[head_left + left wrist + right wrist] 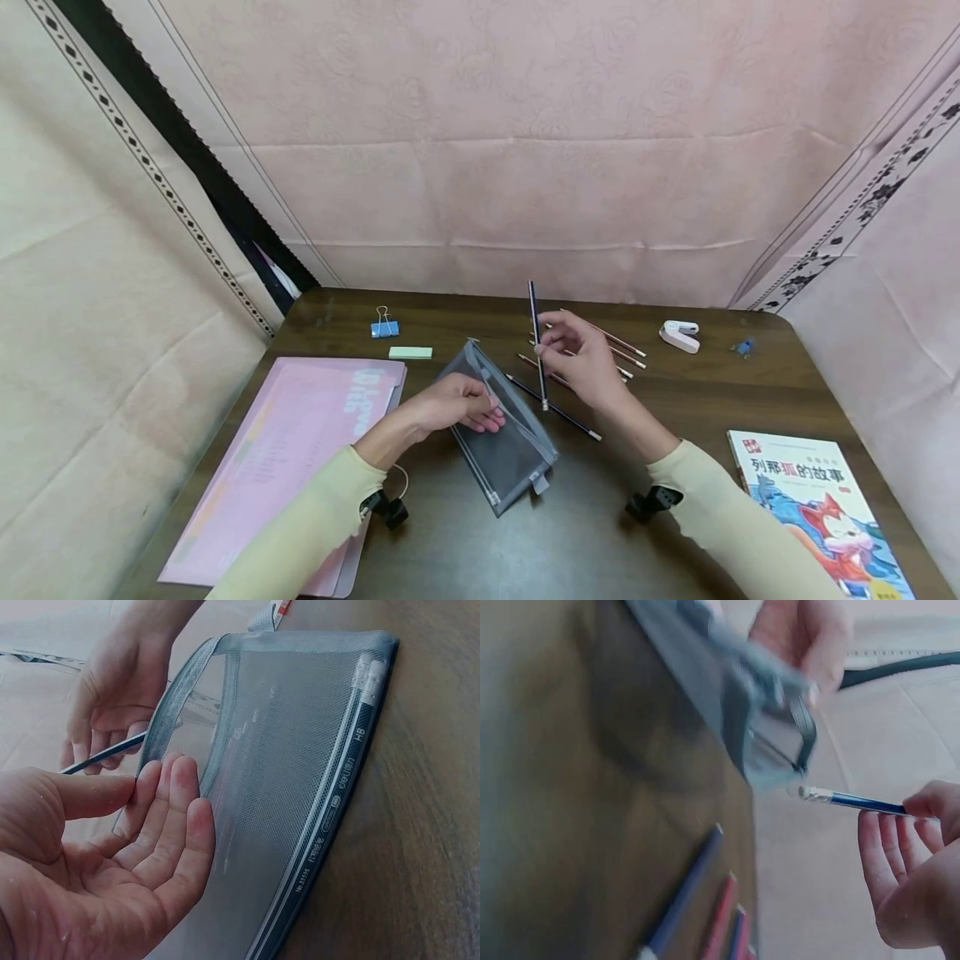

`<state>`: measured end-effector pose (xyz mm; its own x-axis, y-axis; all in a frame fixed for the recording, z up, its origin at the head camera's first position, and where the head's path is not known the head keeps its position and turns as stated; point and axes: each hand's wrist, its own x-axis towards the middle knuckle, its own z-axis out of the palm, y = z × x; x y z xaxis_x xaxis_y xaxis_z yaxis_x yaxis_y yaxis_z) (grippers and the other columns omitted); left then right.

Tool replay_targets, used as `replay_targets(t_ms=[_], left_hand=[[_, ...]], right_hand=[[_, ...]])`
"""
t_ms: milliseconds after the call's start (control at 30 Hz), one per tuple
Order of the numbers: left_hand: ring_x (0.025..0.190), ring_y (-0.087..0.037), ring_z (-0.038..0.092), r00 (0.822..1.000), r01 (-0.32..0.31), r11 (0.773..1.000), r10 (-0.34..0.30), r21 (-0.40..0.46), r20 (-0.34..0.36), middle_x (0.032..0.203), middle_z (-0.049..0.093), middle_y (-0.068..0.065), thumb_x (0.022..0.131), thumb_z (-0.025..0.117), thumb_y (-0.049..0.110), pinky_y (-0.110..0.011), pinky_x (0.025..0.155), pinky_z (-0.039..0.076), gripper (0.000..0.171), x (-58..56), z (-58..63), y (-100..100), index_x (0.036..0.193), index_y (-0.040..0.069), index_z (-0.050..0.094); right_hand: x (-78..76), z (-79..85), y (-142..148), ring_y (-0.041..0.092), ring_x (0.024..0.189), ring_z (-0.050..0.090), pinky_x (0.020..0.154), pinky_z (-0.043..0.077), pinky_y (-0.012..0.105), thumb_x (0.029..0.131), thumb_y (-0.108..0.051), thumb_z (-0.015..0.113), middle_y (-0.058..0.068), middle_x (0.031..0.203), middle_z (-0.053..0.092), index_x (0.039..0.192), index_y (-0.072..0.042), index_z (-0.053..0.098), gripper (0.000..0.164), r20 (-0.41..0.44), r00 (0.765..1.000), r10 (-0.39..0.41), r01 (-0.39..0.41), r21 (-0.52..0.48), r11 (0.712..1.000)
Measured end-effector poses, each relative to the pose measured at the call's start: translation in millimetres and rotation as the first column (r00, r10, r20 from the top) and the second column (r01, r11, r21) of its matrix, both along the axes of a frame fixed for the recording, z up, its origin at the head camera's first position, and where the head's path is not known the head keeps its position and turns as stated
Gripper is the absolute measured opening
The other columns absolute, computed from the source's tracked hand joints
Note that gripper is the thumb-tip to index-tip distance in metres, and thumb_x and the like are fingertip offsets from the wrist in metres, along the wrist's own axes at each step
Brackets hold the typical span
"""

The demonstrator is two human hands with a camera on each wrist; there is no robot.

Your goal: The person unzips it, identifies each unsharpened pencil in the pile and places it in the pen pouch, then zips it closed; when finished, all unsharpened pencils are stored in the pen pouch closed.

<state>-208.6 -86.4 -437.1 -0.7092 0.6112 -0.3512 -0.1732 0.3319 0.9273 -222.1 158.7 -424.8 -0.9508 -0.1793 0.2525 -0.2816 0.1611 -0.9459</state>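
A grey mesh zip pouch (498, 471) stands tilted on the table, its mouth gaping in the right wrist view. My left hand (453, 406) pinches the rim between thumb and fingers. Dark pencils (324, 817), one marked HB, lie inside along the pouch's lower edge. My right hand (579, 358) holds another dark pencil (535, 312) upright between thumb and fingertips. Its white eraser end (814, 793) points down, close to the pouch's mouth. Behind the pouch, a dark pencil (573, 421) and several reddish pencils (624, 342) lie loose on the table.
Pink folders (292, 450) cover the left side. Toward the back left are a blue binder clip (385, 329) and a pale green strip (410, 353). A white stapler (679, 335) and a small blue item (743, 347) sit back right, a picture-book (817, 500) front right.
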Motion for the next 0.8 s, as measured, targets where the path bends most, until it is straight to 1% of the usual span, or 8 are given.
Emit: replay_targets(t_ms=[67,167,267,367,433,633,700,800], left_hand=[[0.096,-0.025,0.072,1.0,0.002,1.0,-0.002,0.003,-0.005,0.103,0.073,-0.014,0.097,0.055,0.018,-0.039,0.088,0.058,0.023,-0.4,0.5,0,0.104,-0.001,0.066],[0.097,-0.026,0.071,1.0,0.0,1.0,0.0,0.003,-0.01,0.104,0.073,-0.014,0.098,0.054,0.018,-0.039,0.088,0.057,0.023,-0.7,1.2,0,0.105,0.0,0.066],[0.097,-0.025,0.071,1.0,-0.007,1.0,0.007,0.003,-0.017,0.104,0.073,-0.014,0.099,0.052,0.018,-0.038,0.088,0.057,0.024,-0.4,1.0,0,0.106,0.0,0.066],[0.096,-0.025,0.071,1.0,-0.011,1.0,0.011,0.006,-0.026,0.104,0.072,-0.014,0.099,0.051,0.018,-0.038,0.088,0.057,0.025,-0.3,0.2,0,0.106,0.0,0.066],[0.096,-0.025,0.071,0.999,-0.014,1.0,0.014,0.005,-0.03,0.104,0.072,-0.015,0.099,0.05,0.018,-0.038,0.088,0.057,0.025,0.0,0.2,0,0.106,0.0,0.066],[0.095,-0.024,0.071,0.999,-0.033,0.999,0.033,-0.009,-0.036,0.103,0.072,-0.013,0.099,0.05,0.018,-0.037,0.088,0.058,0.024,0.7,1.6,2,0.105,0.001,0.067],[0.094,-0.023,0.072,0.998,-0.04,0.999,0.039,-0.012,-0.039,0.102,0.073,-0.012,0.099,0.05,0.017,-0.036,0.087,0.058,0.023,0.8,1.2,2,0.105,0.002,0.067],[0.093,-0.022,0.072,0.998,-0.042,0.999,0.041,-0.014,-0.044,0.101,0.073,-0.011,0.099,0.05,0.017,-0.036,0.086,0.058,0.023,1.3,0.2,4,0.105,0.002,0.067]], right_hand=[[3.3,-4.9,-7,0.015,0.074,0.065,0.064,0.059,0.05,0.085,-0.003,0.069,0.022,0.095,0.064,0.124,-0.012,0.059,0.041,0.06,0.998,0.022,-0.018,-0.069,0.997],[8.8,-12.6,-16,0.018,0.075,0.067,0.066,0.057,0.055,0.086,-0.004,0.069,0.022,0.096,0.064,0.125,-0.013,0.058,0.041,0.136,0.989,0.052,-0.04,-0.091,0.995],[14.0,-18.4,-21,0.021,0.074,0.067,0.065,0.059,0.052,0.087,-0.005,0.068,0.022,0.098,0.066,0.124,-0.017,0.059,0.04,0.205,0.976,0.072,-0.06,-0.064,0.996],[17.4,-22.4,-24,0.022,0.074,0.066,0.065,0.06,0.044,0.087,-0.005,0.066,0.019,0.097,0.068,0.123,-0.021,0.061,0.039,0.245,0.966,0.08,-0.086,0.011,0.996],[18.3,-24.4,-25,0.022,0.074,0.065,0.063,0.059,0.038,0.087,-0.006,0.065,0.015,0.095,0.069,0.123,-0.023,0.063,0.039,0.238,0.968,0.079,-0.099,0.075,0.992],[18.2,-30.2,-29,0.021,0.065,0.063,0.057,0.056,0.034,0.086,-0.009,0.067,0.005,0.084,0.07,0.119,-0.024,0.067,0.036,0.202,0.978,0.051,-0.1,0.241,0.965],[17.2,-31.6,-31,0.017,0.061,0.062,0.054,0.054,0.03,0.085,-0.011,0.068,0.001,0.079,0.069,0.117,-0.024,0.069,0.034,0.159,0.987,0.03,-0.082,0.332,0.94],[15.6,-31.3,-32,0.011,0.061,0.06,0.052,0.05,0.025,0.083,-0.012,0.067,-0.004,0.075,0.066,0.114,-0.024,0.071,0.033,0.075,0.997,0.021,-0.053,0.456,0.889]])
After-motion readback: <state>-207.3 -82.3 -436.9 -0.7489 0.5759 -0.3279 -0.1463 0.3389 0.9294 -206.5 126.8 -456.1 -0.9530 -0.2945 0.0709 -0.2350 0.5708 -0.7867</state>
